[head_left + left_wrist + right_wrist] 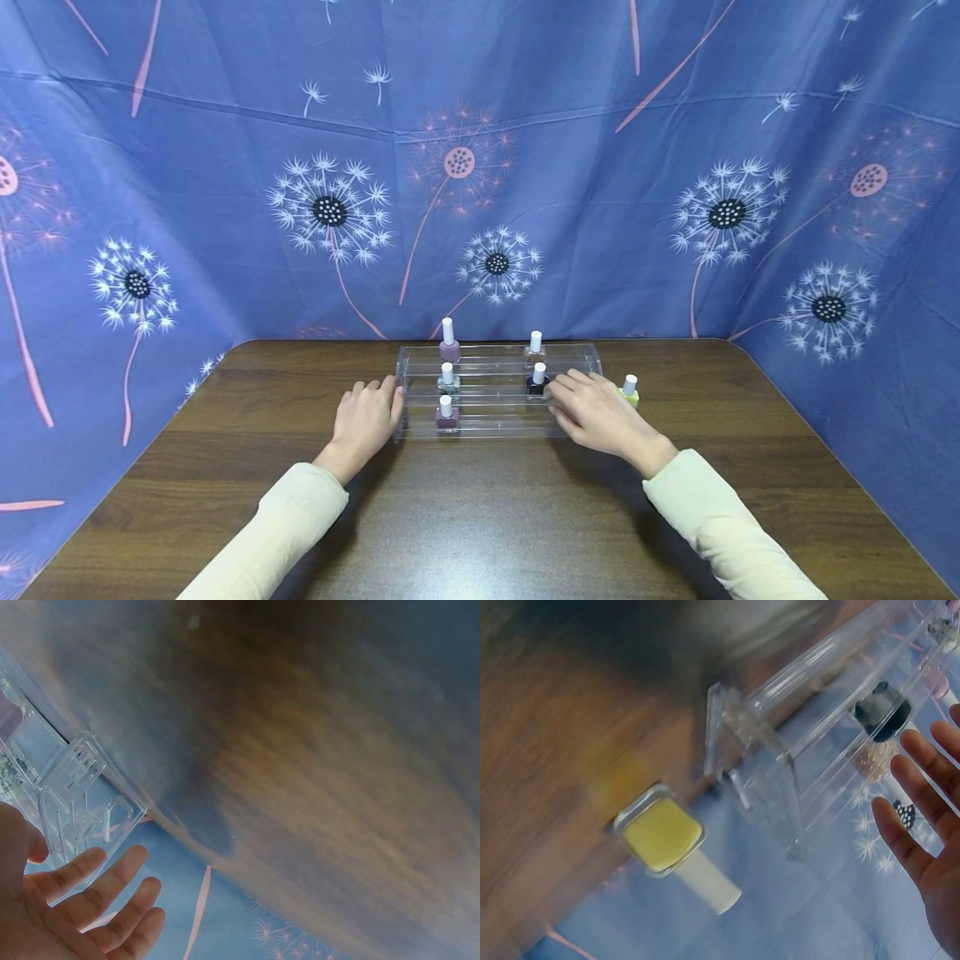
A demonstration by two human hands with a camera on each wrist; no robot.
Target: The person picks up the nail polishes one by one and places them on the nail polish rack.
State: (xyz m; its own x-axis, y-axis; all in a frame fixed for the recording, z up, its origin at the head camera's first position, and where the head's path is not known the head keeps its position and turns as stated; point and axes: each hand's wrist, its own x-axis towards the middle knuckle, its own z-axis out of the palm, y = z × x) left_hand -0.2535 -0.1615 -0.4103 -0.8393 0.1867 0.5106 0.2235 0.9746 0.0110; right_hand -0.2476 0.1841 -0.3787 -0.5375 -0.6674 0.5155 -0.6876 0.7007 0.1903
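Observation:
A clear stepped display rack (pixel 495 432) stands at the far middle of the table, with several white-capped nail polish bottles on its tiers. At its left end is my left hand (pixel 367 419), its thumb beside the side panel; the left wrist view shows the fingers loosely extended and holding nothing. My right hand (pixel 603 417) hovers over the rack's right part, fingers extended near the black nail polish bottle (pixel 883 712). A yellow nail polish bottle (pixel 664 834) stands on the table just right of the rack, partly hidden by the right hand in the head view.
On the rack's left part are a mauve bottle (pixel 449 352) at the top, a glitter bottle (pixel 448 385) midway and a purple bottle (pixel 447 419) below. Another bottle (pixel 535 354) stands top right. Blue dandelion-print cloth (pixel 600 250) encloses the wooden table (pixel 480 517).

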